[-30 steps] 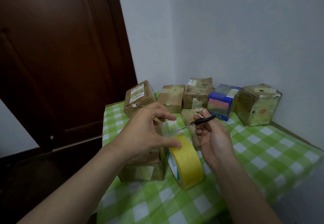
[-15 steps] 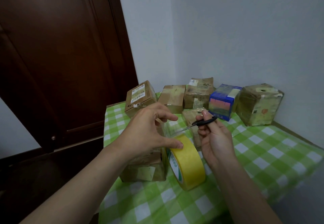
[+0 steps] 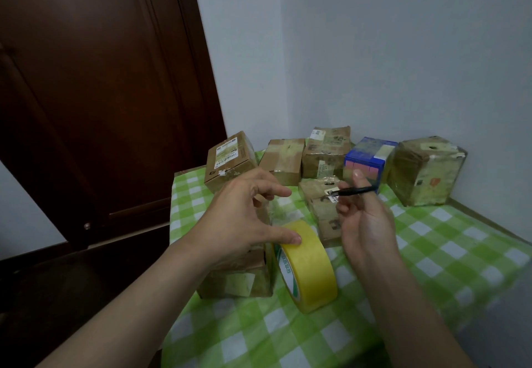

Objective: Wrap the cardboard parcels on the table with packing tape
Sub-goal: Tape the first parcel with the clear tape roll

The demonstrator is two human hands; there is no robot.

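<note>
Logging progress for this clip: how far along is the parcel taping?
Done, apparently: the large back-right parcel and the blue box look glossy with tape. In hand: the left hand rests its thumb on the yellow tape roll beside the front parcel, while the right hand holds black scissors, probably to cut the strip. Remaining: finishing that front parcel; whether the middle parcel needs more tape I cannot tell.

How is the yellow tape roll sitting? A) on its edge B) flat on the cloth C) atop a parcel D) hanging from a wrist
A: the yellow tape roll stands on its edge on the checked cloth, the thumb of the left hand touching its top.
</note>
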